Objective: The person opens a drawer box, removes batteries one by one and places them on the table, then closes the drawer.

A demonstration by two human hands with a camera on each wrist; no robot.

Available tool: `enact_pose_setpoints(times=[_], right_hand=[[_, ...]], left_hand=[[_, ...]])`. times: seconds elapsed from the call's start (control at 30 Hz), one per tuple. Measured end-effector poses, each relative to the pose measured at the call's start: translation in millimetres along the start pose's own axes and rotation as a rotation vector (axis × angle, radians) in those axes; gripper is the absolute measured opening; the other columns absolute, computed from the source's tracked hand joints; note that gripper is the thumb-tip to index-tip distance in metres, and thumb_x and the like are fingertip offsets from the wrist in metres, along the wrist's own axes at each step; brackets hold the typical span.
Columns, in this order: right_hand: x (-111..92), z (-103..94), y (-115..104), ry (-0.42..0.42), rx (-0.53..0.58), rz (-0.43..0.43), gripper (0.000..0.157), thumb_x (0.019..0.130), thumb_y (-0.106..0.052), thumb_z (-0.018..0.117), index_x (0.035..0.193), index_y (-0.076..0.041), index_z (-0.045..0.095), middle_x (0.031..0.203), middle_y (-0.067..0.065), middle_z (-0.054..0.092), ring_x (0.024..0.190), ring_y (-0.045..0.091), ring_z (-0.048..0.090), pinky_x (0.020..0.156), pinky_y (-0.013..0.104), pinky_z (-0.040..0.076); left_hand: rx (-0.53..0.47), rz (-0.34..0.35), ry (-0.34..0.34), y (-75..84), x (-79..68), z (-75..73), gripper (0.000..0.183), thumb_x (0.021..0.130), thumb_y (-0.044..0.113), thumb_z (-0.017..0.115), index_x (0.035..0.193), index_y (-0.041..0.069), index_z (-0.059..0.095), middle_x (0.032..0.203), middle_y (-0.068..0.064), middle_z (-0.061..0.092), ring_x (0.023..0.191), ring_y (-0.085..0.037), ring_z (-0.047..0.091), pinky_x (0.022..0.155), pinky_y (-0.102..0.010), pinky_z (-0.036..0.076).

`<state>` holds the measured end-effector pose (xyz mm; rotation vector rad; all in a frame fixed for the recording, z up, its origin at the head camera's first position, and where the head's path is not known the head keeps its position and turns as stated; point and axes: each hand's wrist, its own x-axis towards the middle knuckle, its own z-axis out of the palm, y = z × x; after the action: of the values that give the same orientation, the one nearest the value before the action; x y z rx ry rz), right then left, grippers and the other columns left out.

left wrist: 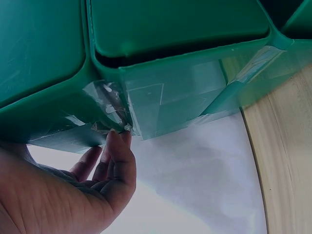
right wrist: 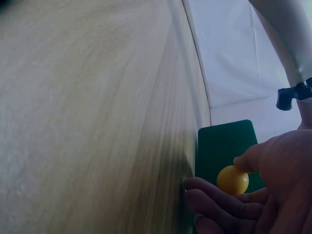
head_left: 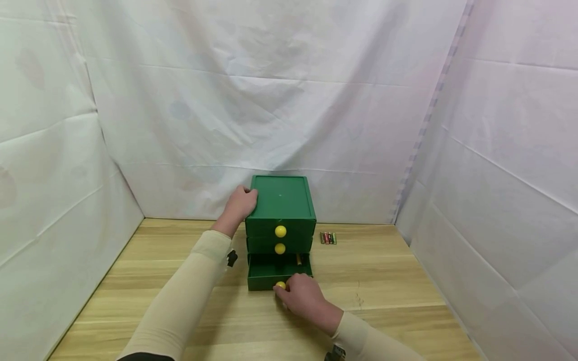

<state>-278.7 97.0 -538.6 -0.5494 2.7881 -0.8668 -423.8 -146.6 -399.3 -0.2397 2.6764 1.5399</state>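
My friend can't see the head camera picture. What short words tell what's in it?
A right hand holds the yellow knob of the pulled-out bottom drawer of a green three-drawer cabinet. The left hand touches the cabinet's left side. Small colorful batteries lie on the wooden table, to the cabinet's right.

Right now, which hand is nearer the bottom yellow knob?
Right. The right hand is at the bottom yellow knob, gripping it; the left hand is farther up and back, at the left side of the green cabinet.
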Motion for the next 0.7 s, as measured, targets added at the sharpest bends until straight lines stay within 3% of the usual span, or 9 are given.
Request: enact_pose_setpoints(times=[0.7], right_hand=[[-14,-2.0,-7,-0.044,-0.004,-0.005,0.059,0.107,-0.047,0.072,0.056,-0.020,0.060,0.047,-0.010,0.050,0.044,0.013,0.052,0.047,0.028,0.038]], left_hand=[[0.007,-0.011,0.002,0.8,-3.1,-2.2,0.061,0.115,0.044,0.038,0.158,0.001,0.043,0.158,-0.023,0.049,0.129,-0.037,0.054,0.108,-0.055,0.048]])
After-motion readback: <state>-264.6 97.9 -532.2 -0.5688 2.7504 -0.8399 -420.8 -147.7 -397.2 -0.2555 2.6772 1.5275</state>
